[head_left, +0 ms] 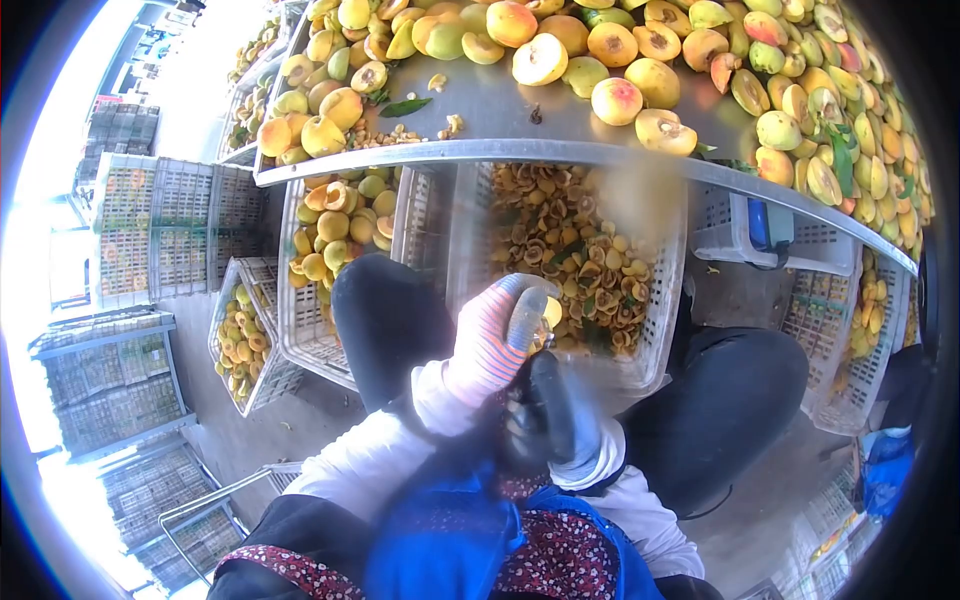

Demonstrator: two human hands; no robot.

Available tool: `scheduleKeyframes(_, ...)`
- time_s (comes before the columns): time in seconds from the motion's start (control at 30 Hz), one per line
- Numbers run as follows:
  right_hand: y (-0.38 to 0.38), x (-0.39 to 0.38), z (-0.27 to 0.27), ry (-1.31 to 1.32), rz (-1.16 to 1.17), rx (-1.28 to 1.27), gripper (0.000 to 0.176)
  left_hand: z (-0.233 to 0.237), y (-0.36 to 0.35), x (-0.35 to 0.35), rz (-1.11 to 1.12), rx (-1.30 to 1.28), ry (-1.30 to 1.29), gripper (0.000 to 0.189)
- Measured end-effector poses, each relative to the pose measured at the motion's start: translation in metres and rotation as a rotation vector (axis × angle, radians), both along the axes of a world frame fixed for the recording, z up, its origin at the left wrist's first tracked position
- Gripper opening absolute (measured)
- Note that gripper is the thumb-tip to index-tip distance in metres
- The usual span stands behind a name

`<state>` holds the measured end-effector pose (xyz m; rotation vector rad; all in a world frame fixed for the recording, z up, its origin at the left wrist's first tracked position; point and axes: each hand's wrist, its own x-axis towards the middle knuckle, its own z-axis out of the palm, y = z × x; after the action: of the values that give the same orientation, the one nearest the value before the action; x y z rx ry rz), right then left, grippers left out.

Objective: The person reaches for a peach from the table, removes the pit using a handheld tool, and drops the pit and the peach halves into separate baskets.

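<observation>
My left hand (500, 330), in a glove with pink and blue stripes and grey fingertips, is closed on a yellow peach piece (552, 312), of which only a small part shows past the fingers. Just below it my right hand (540, 405), in a dark glove and slightly blurred, is closed too. Something small and shiny, like metal (541, 342), shows between the two hands; its shape is mostly hidden. Both hands are above the near side of a white crate (655, 365) of cut, hollowed fruit scraps (570, 240), between my knees.
A metal table (460, 95) with a raised rim carries whole and halved peaches (540, 60). Crates of peach halves stand left (300, 335) and right (835, 385) of my legs. Stacked crates (170, 230) line the far left. A blurred smear covers part of the table rim.
</observation>
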<state>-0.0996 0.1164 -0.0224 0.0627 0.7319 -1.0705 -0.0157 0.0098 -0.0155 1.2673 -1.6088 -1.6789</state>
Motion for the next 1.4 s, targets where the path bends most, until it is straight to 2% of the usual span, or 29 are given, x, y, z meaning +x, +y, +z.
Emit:
scheduleKeyframes(0.1,0.003,-0.006,-0.012,-0.688,0.013,-0.111,0.045,-0.001,-0.001,0.003,-0.029,0.046,0.061,0.033)
scheduleKeyframes(0.2,0.004,-0.005,-0.011,-0.938,0.032,-0.132,0.045,0.002,-0.002,0.006,-0.063,0.179,0.177,0.035)
scheduleKeyframes(0.23,0.001,-0.008,-0.009,-0.98,0.038,-0.044,0.046,0.002,-0.002,0.006,-0.055,0.218,0.218,0.035)
scheduleKeyframes(0.33,0.001,-0.011,-0.004,-0.592,0.042,-0.189,0.044,0.008,-0.001,0.001,0.095,0.324,0.297,0.034)
scheduleKeyframes(0.37,0.0,-0.009,0.0,-0.314,-0.003,-0.2,0.034,0.007,0.001,0.0,0.174,0.326,0.319,0.033)
scheduleKeyframes(0.43,-0.005,-0.004,0.01,0.244,0.022,-0.135,0.03,0.001,0.003,0.002,0.237,0.27,0.3,0.032)
scheduleKeyframes(0.5,-0.015,-0.009,0.037,0.363,0.095,0.171,0.024,0.003,0.007,0.002,0.286,0.267,0.322,0.031)
scheduleKeyframes(0.57,-0.006,0.011,0.0,1.338,-0.077,-0.285,0.024,0.005,0.012,0.0,0.33,0.225,0.362,0.031)
scheduleKeyframes(0.67,0.005,0.022,-0.009,1.599,-0.092,-0.407,0.029,-0.002,0.019,-0.002,0.328,0.157,0.381,0.032)
scheduleKeyframes(0.77,0.005,0.019,-0.009,1.569,-0.082,-0.401,0.031,0.0,0.022,-0.006,0.346,0.104,0.389,0.032)
scheduleKeyframes(0.8,0.002,0.019,-0.005,1.496,-0.129,-0.366,0.031,-0.002,0.023,-0.006,0.337,0.032,0.332,0.035)
scheduleKeyframes(0.87,0.002,0.019,-0.008,1.545,-0.209,-0.37,0.031,-0.006,0.023,-0.006,0.32,-0.117,0.218,0.041)
scheduleKeyframes(0.9,0.004,0.019,-0.017,1.669,-0.247,-0.404,0.031,-0.005,0.016,-0.004,0.224,-0.428,0.05,0.039)
scheduleKeyframes(1.0,0.004,0.009,-0.017,1.493,-0.223,-0.252,0.033,0.007,-0.014,0.005,0.072,-1.062,-0.129,0.035)
scheduleKeyframes(1.03,0.004,0.005,-0.005,1.026,-0.215,-0.077,0.034,0.007,-0.023,0.01,0.068,-1.064,-0.361,0.033)
scheduleKeyframes(1.07,0.002,0.004,-0.003,0.949,-0.178,-0.094,0.034,-0.004,-0.039,0.012,0.052,-1.097,-0.446,0.02)
scheduleKeyframes(1.13,-0.003,0.002,0.0,0.8,-0.1,-0.118,0.036,-0.01,-0.025,0.018,0.207,-0.451,-0.11,0.018)
scheduleKeyframes(1.17,0.002,0.011,-0.01,1.159,-0.118,-0.276,0.035,-0.003,-0.015,0.011,0.217,-0.303,0.075,0.019)
scheduleKeyframes(1.2,0.001,0.012,-0.004,1.188,-0.158,-0.33,0.032,0.004,-0.014,0.009,0.089,-0.494,-0.014,0.021)
scheduleKeyframes(1.23,0.001,0.014,0.002,1.216,-0.198,-0.384,0.03,0.012,-0.005,0.005,0.089,-0.344,0.055,0.022)
scheduleKeyframes(1.27,-0.005,0.008,0.007,1.117,-0.16,-0.357,0.03,0.016,0.002,0.001,0.08,-0.198,0.129,0.024)
scheduleKeyframes(1.3,-0.008,0.004,0.011,1.014,-0.123,-0.321,0.029,0.011,0.003,0.002,0.076,-0.287,0.076,0.028)
scheduleKeyframes(1.33,-0.008,0.003,0.013,0.908,-0.087,-0.283,0.029,0.009,0.007,0.002,0.122,-0.209,0.153,0.028)
scheduleKeyframes(1.4,-0.006,0.013,0.0,0.999,-0.212,-0.378,0.028,0.006,0.017,0.0,0.217,-0.05,0.305,0.03)
